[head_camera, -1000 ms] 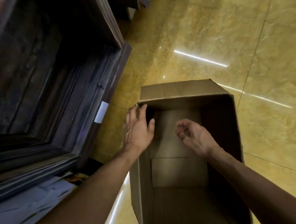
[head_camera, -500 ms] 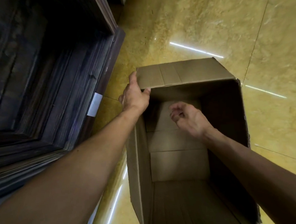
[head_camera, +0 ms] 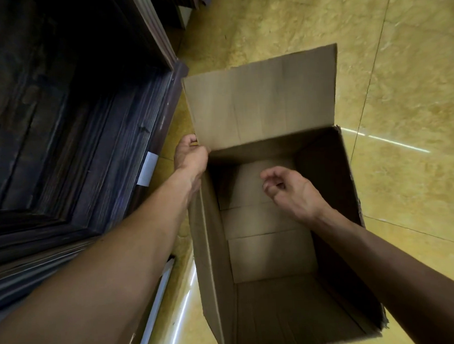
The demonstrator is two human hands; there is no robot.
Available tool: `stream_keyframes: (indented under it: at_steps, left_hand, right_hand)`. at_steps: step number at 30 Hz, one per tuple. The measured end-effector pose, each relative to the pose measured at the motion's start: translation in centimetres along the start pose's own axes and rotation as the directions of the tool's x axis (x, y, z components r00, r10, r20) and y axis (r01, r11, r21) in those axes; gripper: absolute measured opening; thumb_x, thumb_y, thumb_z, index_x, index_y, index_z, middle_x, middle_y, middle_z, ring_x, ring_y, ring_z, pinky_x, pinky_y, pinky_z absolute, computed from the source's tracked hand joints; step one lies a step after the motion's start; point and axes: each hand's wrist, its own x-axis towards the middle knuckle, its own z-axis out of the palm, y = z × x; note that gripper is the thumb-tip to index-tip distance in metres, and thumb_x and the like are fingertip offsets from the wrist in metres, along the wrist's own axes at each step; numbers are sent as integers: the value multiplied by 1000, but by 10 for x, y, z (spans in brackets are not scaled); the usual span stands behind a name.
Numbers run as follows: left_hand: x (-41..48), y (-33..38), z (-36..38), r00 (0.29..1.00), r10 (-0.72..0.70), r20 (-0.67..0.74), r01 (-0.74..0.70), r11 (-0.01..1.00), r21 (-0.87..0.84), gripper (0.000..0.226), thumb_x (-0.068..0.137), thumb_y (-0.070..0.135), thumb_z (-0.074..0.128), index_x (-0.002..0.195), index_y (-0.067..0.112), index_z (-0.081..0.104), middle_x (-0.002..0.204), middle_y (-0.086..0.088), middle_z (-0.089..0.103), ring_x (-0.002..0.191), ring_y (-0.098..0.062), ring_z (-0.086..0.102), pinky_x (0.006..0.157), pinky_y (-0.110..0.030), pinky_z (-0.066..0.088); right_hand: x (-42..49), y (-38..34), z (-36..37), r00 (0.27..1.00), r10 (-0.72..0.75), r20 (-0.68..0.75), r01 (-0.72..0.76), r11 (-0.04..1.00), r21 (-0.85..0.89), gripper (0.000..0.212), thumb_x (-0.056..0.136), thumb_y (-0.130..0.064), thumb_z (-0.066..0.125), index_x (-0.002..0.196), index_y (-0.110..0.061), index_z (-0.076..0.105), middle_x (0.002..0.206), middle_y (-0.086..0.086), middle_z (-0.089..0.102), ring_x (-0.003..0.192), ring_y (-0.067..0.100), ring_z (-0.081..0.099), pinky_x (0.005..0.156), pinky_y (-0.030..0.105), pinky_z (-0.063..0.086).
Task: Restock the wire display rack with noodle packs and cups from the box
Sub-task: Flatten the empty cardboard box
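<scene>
Box (head_camera: 212, 252) stands open on the yellow tile floor (head_camera: 387, 69), just beside a dark wood cabinet (head_camera: 71, 115) at my L. Far flap (head_camera: 261, 100) stands up, tilted away. L hand (head_camera: 190, 154) grips the box at its far-left corner, fingers curled round the edge at the flap base (fingertips hidden behind cardboard). R hand (head_camera: 293, 191) hovers over the opening, fingers loosely curled, holding nothing. I see the cardboard bottom inside. White label (head_camera: 147, 168) sits on the cabinet edge, near L hand.
</scene>
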Motion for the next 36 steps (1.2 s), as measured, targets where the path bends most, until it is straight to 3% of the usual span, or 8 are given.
stream_keyframes:
  at_steps: [3, 9, 11, 14, 17, 20, 27, 36]
  left_hand:
    - [-10, -2, -3, 999, 45, -10, -46, 993, -109, 36, 91, -3, 56, 122, 13, 60, 107, -4, 69, 95, -21, 63, 85, -29, 50]
    - [-64, -14, -10, 978, 177, -107, -198, 951, -238, 45, 95, -15, 42, 112, 18, 67, 122, 4, 59, 108, -10, 55, 97, -16, 43]
    - [-84, -31, -17, 981, 189, -53, -192, 980, -60, 59, 92, -16, 42, 113, 32, 68, 131, 10, 53, 119, -12, 48, 100, -21, 46]
    - [-107, -63, -26, 981, 186, 61, -196, 951, 238, 79, 93, -12, 45, 139, 51, 49, 156, 14, 33, 139, -14, 35, 107, -31, 46]
    - [-118, -96, -28, 949, 203, 240, -293, 847, 444, 74, 97, -1, 52, 154, 42, 32, 167, 11, 12, 153, -16, 15, 120, -28, 25]
    - [-122, -122, -31, 934, 129, 334, -309, 761, 571, 66, 101, 17, 55, 158, 33, 27, 169, 9, 1, 156, -21, 6, 126, -42, 20]
    - [-133, -123, -49, 940, 233, 251, -323, 845, 427, 49, 105, 30, 47, 153, 29, 39, 157, 3, 25, 142, -19, 35, 110, -31, 38]
    - [-171, -157, -70, 977, 72, 199, -165, 849, 503, 54, 106, 33, 44, 157, 23, 29, 156, -8, 31, 141, -28, 40, 107, -34, 39]
  right_hand:
    - [-8, 2, -1, 1000, 18, -1, -18, 999, 26, 22, 102, -20, 52, 119, -32, 59, 101, -17, 60, 88, -4, 57, 62, 2, 38]
    - [-29, 15, 1, 997, 69, -17, -69, 998, 16, 23, 102, -22, 54, 121, -32, 60, 97, -21, 58, 89, -2, 57, 66, 7, 38]
    - [-42, 23, 4, 996, 87, 0, -87, 996, 7, 23, 101, -21, 55, 122, -30, 61, 103, -17, 60, 100, 5, 59, 75, 14, 43]
    - [-61, 40, 11, 988, 132, 73, -130, 991, -36, 23, 102, -23, 55, 123, -30, 60, 115, -9, 63, 102, 6, 59, 80, 18, 47]
    - [-79, 53, 18, 973, 194, 125, -183, 979, -94, 27, 102, -26, 54, 128, -28, 60, 121, -7, 63, 107, 9, 60, 89, 25, 51]
    - [-93, 57, 22, 971, 212, 115, -202, 975, -92, 27, 103, -27, 53, 129, -29, 59, 123, -7, 62, 112, 11, 59, 92, 25, 49]
    - [-104, 50, 30, 983, 180, 44, -178, 983, -53, 29, 103, -27, 53, 132, -28, 58, 126, -7, 61, 117, 12, 58, 94, 24, 46]
    - [-116, 45, 47, 986, 124, 111, -115, 990, -87, 21, 102, -28, 54, 122, -29, 62, 116, -8, 64, 106, 10, 61, 91, 25, 49]
